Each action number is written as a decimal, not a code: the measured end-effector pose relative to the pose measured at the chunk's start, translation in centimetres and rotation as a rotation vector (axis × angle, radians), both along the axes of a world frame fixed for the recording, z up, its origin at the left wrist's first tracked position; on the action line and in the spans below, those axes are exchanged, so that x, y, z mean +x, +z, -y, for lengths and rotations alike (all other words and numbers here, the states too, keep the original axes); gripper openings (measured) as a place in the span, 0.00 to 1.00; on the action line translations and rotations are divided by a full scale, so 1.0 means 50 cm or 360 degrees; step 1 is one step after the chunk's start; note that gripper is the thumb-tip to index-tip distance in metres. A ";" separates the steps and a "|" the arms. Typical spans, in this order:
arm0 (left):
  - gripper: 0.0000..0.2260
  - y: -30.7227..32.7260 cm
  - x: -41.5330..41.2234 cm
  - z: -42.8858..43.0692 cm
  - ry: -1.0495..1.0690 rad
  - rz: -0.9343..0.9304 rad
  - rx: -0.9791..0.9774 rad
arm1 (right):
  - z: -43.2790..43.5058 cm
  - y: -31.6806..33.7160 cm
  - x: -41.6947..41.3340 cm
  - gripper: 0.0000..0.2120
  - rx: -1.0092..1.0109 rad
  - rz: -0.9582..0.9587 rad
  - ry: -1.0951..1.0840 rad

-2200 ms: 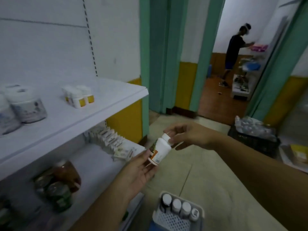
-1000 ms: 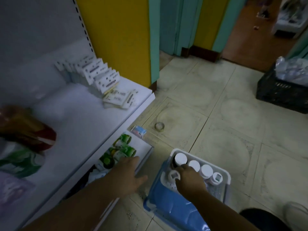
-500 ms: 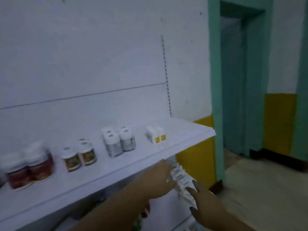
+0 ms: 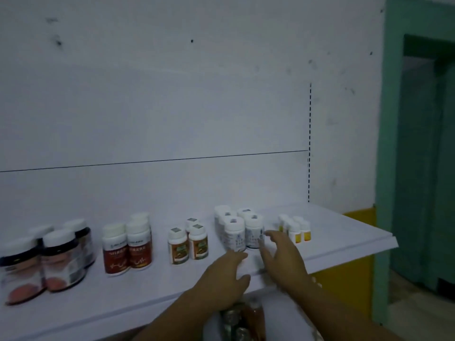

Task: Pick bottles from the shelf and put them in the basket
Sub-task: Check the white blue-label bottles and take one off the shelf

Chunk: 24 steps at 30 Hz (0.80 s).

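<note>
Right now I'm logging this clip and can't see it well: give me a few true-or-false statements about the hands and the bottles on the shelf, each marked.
1. Both hands are open and hold nothing. True: the left hand and the right hand reach over the shelf empty.
2. The right hand's fingertips are close to the white bottles with grey labels. True.
3. The small yellow-labelled bottles stand at the left end of the row. False: they stand nearest the right end; the dark jars are at the left.
4. The red-labelled bottles lie on their sides. False: they stand upright.
5. The basket sits on the shelf. False: no basket is in view.
</note>
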<state>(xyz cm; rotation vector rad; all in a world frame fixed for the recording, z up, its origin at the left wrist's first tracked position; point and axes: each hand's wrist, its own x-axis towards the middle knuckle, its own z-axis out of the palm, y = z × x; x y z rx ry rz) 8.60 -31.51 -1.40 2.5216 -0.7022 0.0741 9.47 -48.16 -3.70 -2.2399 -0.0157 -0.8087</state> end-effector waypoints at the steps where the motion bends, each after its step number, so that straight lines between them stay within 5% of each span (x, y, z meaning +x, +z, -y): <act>1: 0.24 -0.005 0.008 0.003 -0.0006 -0.0003 -0.0048 | -0.007 0.008 0.021 0.19 0.0057 -0.0023 0.0042; 6: 0.20 -0.017 0.036 0.018 -0.0129 -0.0006 -0.0366 | -0.009 0.011 0.101 0.33 0.0265 -0.0112 0.0212; 12: 0.18 -0.028 0.052 0.015 -0.0282 -0.0027 -0.0659 | 0.001 -0.015 0.122 0.20 0.0296 0.0015 0.0135; 24: 0.18 -0.014 0.043 0.018 0.0054 -0.0518 -0.1144 | -0.018 0.002 0.060 0.21 0.0950 0.0423 0.0073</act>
